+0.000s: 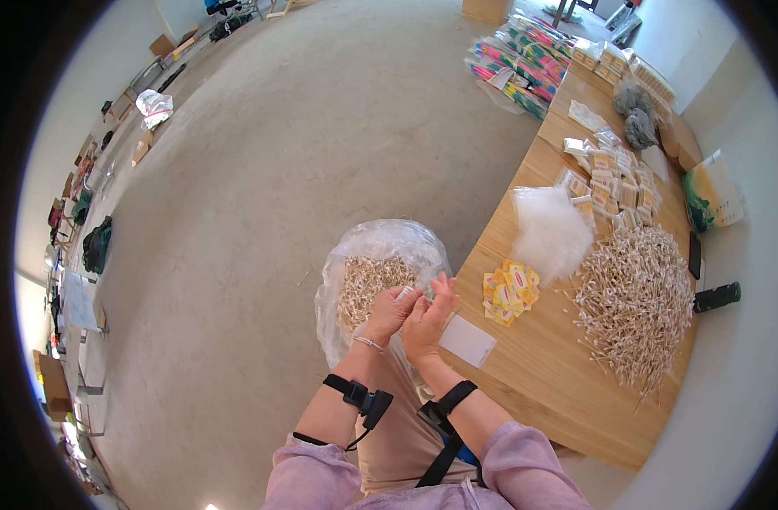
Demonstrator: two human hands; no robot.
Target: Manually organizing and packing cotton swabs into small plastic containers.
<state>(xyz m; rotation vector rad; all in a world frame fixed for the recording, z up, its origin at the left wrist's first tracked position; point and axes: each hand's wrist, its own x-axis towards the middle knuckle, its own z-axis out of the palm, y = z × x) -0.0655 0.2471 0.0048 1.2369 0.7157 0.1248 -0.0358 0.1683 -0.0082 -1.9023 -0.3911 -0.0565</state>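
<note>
Head view. Left hand (389,314), lower centre of the frame: grip closed in a pinch on a small pale item (405,293), its kind too small to tell. Right hand (429,321), just beside it: grip loosely open, fingers extended; whether the thumb meets the item cannot be told. Clear plastic bag (333,259), centre, open, below the hands; loose cotton swabs (367,285) inside. Wooden counter (525,361), right of the frame, carrying: a white card (468,341), near the right hand; yellow-and-white cards (509,293), in a loose pile; clear plastic sleeves (552,234), stacked; a large heap of cotton swabs (635,302), at the right; small filled packets (610,183), piled towards the upper right; a black cylinder (717,297), lying beyond the heap. Colourful plastic-wrapped packs (520,64), upper right, beside the counter.
</note>
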